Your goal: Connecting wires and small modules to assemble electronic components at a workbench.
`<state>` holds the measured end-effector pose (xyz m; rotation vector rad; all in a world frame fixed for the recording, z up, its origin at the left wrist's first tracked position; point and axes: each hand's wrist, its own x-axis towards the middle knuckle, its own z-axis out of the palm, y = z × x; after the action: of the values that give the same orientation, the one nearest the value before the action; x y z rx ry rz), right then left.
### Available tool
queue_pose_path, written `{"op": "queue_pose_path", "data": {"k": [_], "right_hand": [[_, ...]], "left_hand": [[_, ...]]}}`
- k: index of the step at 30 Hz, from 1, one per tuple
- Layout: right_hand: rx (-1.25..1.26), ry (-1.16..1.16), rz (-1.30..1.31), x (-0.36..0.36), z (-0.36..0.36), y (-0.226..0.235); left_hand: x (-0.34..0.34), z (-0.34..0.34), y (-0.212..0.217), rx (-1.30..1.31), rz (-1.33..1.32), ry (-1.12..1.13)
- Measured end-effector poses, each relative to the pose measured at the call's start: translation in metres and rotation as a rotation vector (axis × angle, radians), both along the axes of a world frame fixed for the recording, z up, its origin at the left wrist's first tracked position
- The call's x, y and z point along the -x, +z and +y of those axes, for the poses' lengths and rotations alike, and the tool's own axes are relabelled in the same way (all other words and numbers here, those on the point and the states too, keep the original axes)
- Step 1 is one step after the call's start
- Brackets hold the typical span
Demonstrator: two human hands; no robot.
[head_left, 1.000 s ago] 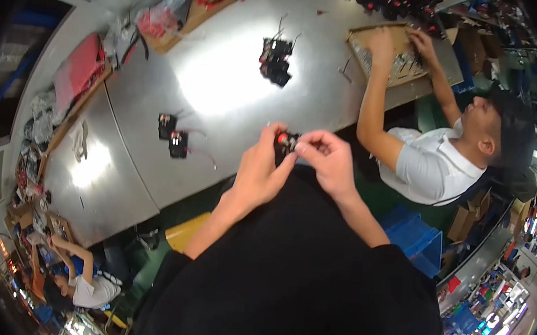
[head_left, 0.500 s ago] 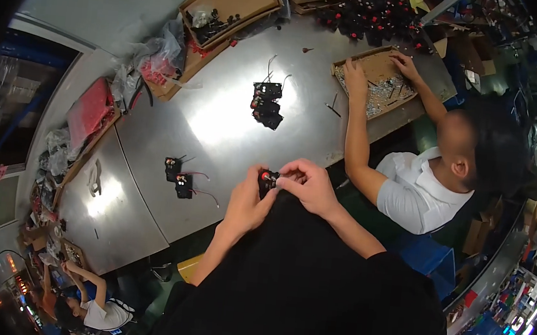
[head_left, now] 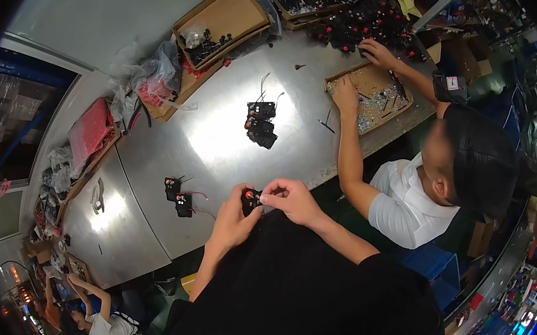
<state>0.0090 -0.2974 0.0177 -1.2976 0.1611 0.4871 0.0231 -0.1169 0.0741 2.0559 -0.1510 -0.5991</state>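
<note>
My left hand (head_left: pixel 233 221) is closed round a small black plastic assembly (head_left: pixel 251 205) with a red round piece on top. At the assembly's right side, my right hand (head_left: pixel 294 201) has thumb and fingertips pinched together; whatever lies between them is too small to make out. Both hands are in front of my body at the table's near edge. To the left, two black assemblies (head_left: pixel 183 206) with thin wires lie on the metal table (head_left: pixel 217 162). Farther off, a cluster of similar black assemblies (head_left: pixel 261 125) with wires lies on the tabletop.
A co-worker (head_left: pixel 408 194) sits at right, one hand at a cardboard tray (head_left: pixel 377 118) of small metal pieces. Behind it spreads a heap of black and red parts (head_left: pixel 353 27). Cardboard boxes (head_left: pixel 228 18) and plastic bags (head_left: pixel 155 72) line the far side; pliers (head_left: pixel 135 118) lie nearby.
The co-worker's far hand has gone from the tray to the heap of black and red parts. My hands still hold the black assembly, now slightly lower and farther left in view.
</note>
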Motion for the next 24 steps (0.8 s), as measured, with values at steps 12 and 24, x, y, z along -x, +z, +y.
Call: {"op": "queue_pose_path", "data": {"k": [12,24], "right_hand": [[-0.102,-0.011,-0.054,0.0,0.023,0.005],[0.808,-0.012,-0.829,0.019,0.057,0.023]], "left_hand": [[0.012,0.022,-0.015,0.223,0.142,0.159],[0.019,0.054,-0.023,0.232,0.182,0.084]]}}
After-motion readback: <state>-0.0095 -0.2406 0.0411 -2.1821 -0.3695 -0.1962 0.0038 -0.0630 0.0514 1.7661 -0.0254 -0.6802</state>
